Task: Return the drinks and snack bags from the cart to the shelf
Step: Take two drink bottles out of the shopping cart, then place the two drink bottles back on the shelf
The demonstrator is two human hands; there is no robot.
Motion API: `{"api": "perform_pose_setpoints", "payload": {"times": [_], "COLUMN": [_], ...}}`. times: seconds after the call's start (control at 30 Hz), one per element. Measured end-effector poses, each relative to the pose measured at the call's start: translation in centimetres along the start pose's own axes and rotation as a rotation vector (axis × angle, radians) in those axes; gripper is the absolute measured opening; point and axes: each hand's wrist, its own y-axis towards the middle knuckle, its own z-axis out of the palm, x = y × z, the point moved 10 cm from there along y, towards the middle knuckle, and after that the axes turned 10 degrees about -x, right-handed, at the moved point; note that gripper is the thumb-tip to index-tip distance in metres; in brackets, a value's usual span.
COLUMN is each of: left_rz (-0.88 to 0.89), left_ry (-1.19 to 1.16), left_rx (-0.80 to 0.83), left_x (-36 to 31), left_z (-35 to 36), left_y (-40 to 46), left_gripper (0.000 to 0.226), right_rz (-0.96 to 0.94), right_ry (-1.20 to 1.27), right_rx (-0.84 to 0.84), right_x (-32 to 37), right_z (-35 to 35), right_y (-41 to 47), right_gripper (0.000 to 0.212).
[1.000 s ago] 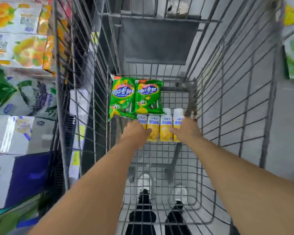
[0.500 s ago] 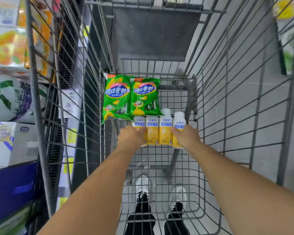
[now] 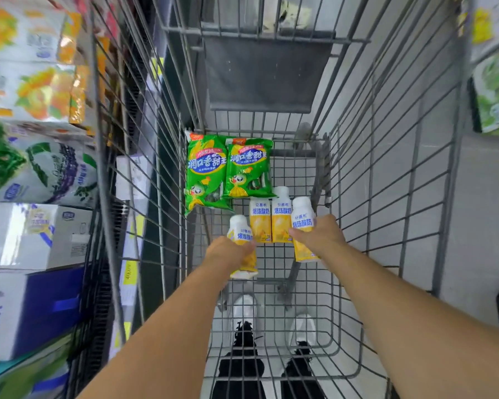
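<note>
Both arms reach down into a grey wire cart [image 3: 386,174]. My left hand [image 3: 228,253] grips a yellow and white drink bottle [image 3: 241,234], lifted off the cart floor and pulled toward me. My right hand [image 3: 319,236] grips another drink bottle [image 3: 302,223] at the right of the row, also raised. Two more bottles [image 3: 268,223] lie side by side on the cart floor between my hands. Beyond them, two green snack bags [image 3: 228,171] lie next to each other at the far left of the cart floor.
Shelves [image 3: 35,174] with boxed and bagged goods stand close along the cart's left side. The folded grey child seat flap [image 3: 265,73] hangs at the cart's far end. More packages [image 3: 496,90] sit at the right edge. My shoes [image 3: 271,326] show through the cart floor.
Both hands closed on the outer bottles of the row and lifted them toward me. The two middle bottles and the snack bags stayed in place.
</note>
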Motion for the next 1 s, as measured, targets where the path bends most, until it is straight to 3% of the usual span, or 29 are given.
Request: {"api": "perform_pose_setpoints", "payload": {"times": [0.07, 0.17, 0.37, 0.5, 0.6, 0.8, 0.93, 1.0], "left_rz": [-0.016, 0.020, 0.216, 0.312, 0.389, 0.531, 0.540, 0.548], "left_ry": [-0.066, -0.140, -0.283, -0.445, -0.541, -0.736, -0.864, -0.918], "left_rx": [0.034, 0.046, -0.043, -0.174, -0.267, -0.475, -0.598, -0.660], "left_x": [0.2, -1.2, -6.0, -7.2, -7.0, -1.8, 5.4, 9.6], "left_z": [-0.7, -3.6, -12.3, -18.7, -23.5, -32.6, -36.7, -38.3], "left_y": [-2.5, -7.1, -17.5, -26.0, -32.4, -44.2, -51.1, -54.1], "left_gripper": [0.064, 0.049, 0.052, 0.027, 0.030, 0.036, 0.058, 0.056], "right_rz": [-0.015, -0.088, -0.339, -0.537, -0.695, -1.068, -1.305, -1.394], "right_ry": [0.030, 0.087, 0.092, 0.057, 0.094, 0.123, 0.104, 0.092], "right_rx": [0.030, 0.044, 0.055, 0.045, 0.059, 0.204, 0.330, 0.397], "right_x": [0.6, 3.8, 11.9, 16.9, 20.5, 25.7, 26.5, 26.4], "right_z": [-1.2, -5.0, -14.1, -19.8, -23.4, -26.9, -26.6, -25.6], "right_y": [-1.4, -5.4, -14.6, -21.8, -27.8, -42.9, -54.0, -59.2], "right_gripper": [0.078, 0.063, 0.046, 0.055, 0.061, 0.054, 0.055, 0.058]}}
